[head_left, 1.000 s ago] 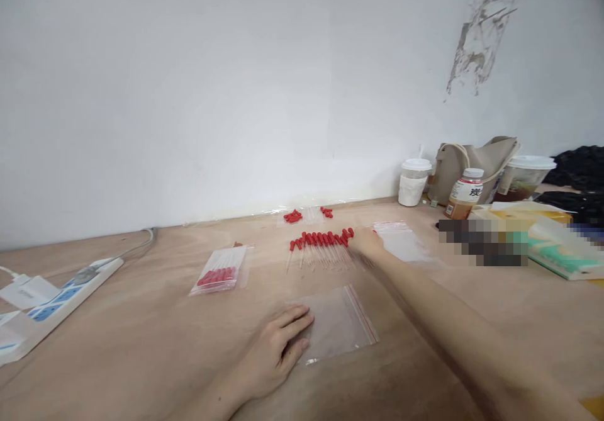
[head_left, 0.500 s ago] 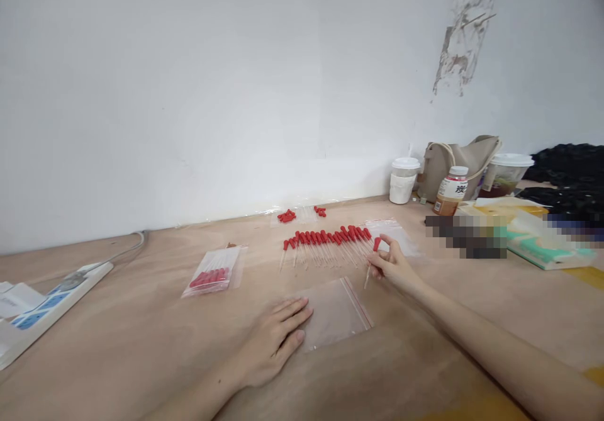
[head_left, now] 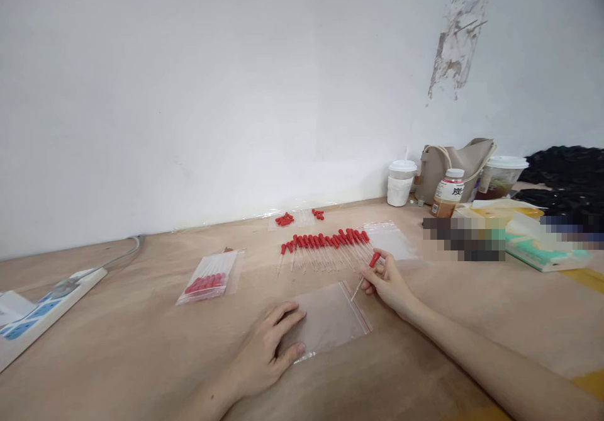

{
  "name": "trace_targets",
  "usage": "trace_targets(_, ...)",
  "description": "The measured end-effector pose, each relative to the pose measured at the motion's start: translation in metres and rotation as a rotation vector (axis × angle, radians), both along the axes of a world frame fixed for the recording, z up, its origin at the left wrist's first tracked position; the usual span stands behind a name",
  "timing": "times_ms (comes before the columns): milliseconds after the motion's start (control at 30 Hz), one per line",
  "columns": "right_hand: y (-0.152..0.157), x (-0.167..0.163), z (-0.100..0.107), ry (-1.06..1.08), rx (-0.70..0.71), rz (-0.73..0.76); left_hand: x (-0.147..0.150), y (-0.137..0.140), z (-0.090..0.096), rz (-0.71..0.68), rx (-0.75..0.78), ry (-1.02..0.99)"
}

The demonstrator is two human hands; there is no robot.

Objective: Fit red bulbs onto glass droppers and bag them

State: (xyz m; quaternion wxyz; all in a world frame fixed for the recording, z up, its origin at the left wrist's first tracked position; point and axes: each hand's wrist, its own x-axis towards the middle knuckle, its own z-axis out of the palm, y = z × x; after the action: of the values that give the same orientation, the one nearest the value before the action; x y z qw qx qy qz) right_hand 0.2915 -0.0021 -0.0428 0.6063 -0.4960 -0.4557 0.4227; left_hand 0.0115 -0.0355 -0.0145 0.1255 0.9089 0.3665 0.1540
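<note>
Between the thumb and fingers of my right hand [head_left: 384, 282] is a dropper [head_left: 374, 260] with a red rubber bulb and a thin clear tube. Its tip points down and left, at the zip edge of a clear zip bag [head_left: 325, 320] lying flat on the table. My left hand [head_left: 271, 348] rests on the bag's left side, fingers apart, thumb on the lower corner. Behind the bag lies a row of several droppers [head_left: 325, 241], red bulbs toward the wall. Left of them is a filled zip bag of droppers [head_left: 207, 279].
Red rubber bulbs [head_left: 284, 219] lie on plastic near the wall, and another zip bag [head_left: 389, 238] is right of the row. A power strip [head_left: 42, 314] stands at left. At right are a white cup [head_left: 401, 185], a bottle [head_left: 448, 191], a bag [head_left: 431, 163] and a tissue pack [head_left: 542, 248].
My right hand has brought the dropper down toward the zip bag's edge, tilting its tip left. The fingers of my left hand have spread and bent a little on the bag.
</note>
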Motion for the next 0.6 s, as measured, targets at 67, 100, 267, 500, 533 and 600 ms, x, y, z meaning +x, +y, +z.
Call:
trace_targets(67, -0.001, -0.001, -0.001, 0.056, -0.02, 0.024, 0.001, 0.001, 0.001, 0.005, 0.003, -0.002)
trace_targets(100, -0.002, -0.001, -0.001, 0.087, -0.035, 0.041, 0.002, 0.001, 0.002, 0.005, 0.004, -0.004)
trace_targets(267, -0.003, 0.011, 0.003, 0.128, -0.075, 0.024, 0.002, 0.003, 0.001, -0.005, 0.016, -0.01)
trace_targets(500, 0.003, 0.025, 0.002, 0.023, -0.038, -0.113, 0.001, 0.003, 0.001, -0.001, 0.019, 0.015)
trace_targets(533, 0.003, 0.025, 0.001, 0.024, -0.034, -0.111, 0.001, 0.003, 0.002, -0.001, 0.02, 0.013)
trace_targets(600, 0.004, 0.022, 0.0, 0.045, -0.024, -0.107, 0.002, 0.003, 0.003, 0.001, 0.023, 0.005)
